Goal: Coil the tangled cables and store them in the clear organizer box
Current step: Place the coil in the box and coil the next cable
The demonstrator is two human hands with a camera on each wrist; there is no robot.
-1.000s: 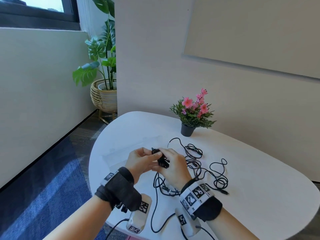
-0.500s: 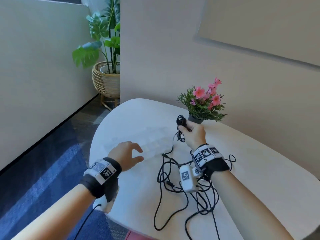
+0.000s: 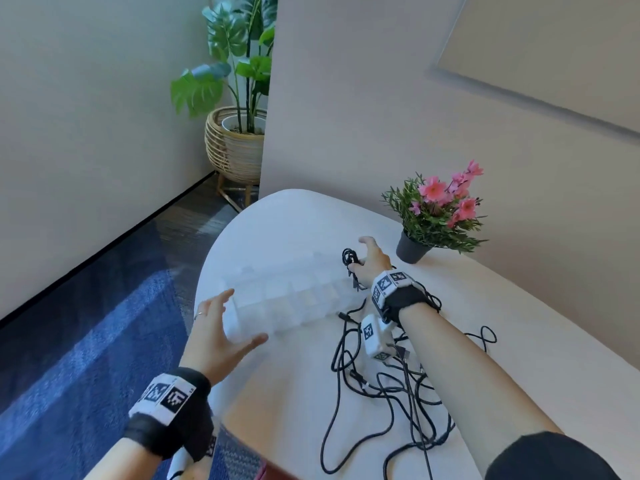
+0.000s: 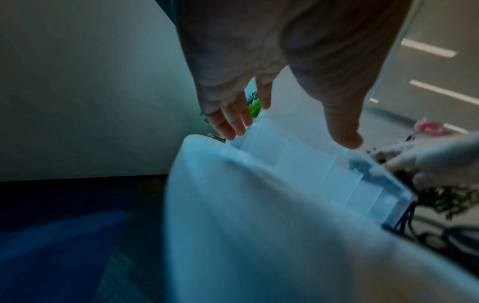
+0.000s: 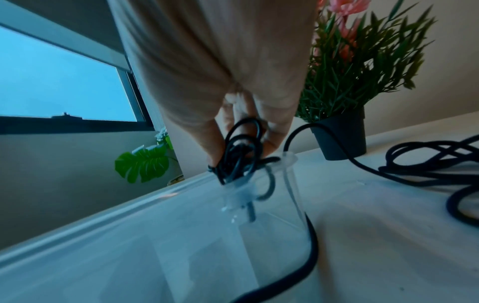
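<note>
A clear organizer box point(image 3: 294, 299) with several compartments lies on the white table point(image 3: 519, 323). My right hand point(image 3: 358, 256) pinches a small coil of black cable point(image 3: 349, 258) over the box's far right corner. In the right wrist view the coil point(image 5: 233, 162) hangs from my fingertips point(image 5: 272, 147), and its plug end dips into the corner compartment point(image 5: 287, 162). My left hand point(image 3: 235, 320) is spread open around the box's left end point(image 4: 259, 143); I cannot tell whether it touches. A tangle of black cables point(image 3: 381, 386) lies under my right forearm.
A small dark pot of pink flowers point(image 3: 415, 249) stands just right of my right hand and shows close in the right wrist view point(image 5: 339, 139). A large plant in a wicker pot point(image 3: 235, 147) stands on the floor beyond the table. Blue carpet point(image 3: 86, 358) lies left.
My left hand let go of the coil and moved to the box's left end, opening wide. My right hand carried the coil away from me to the box's far right corner and lowered it.
</note>
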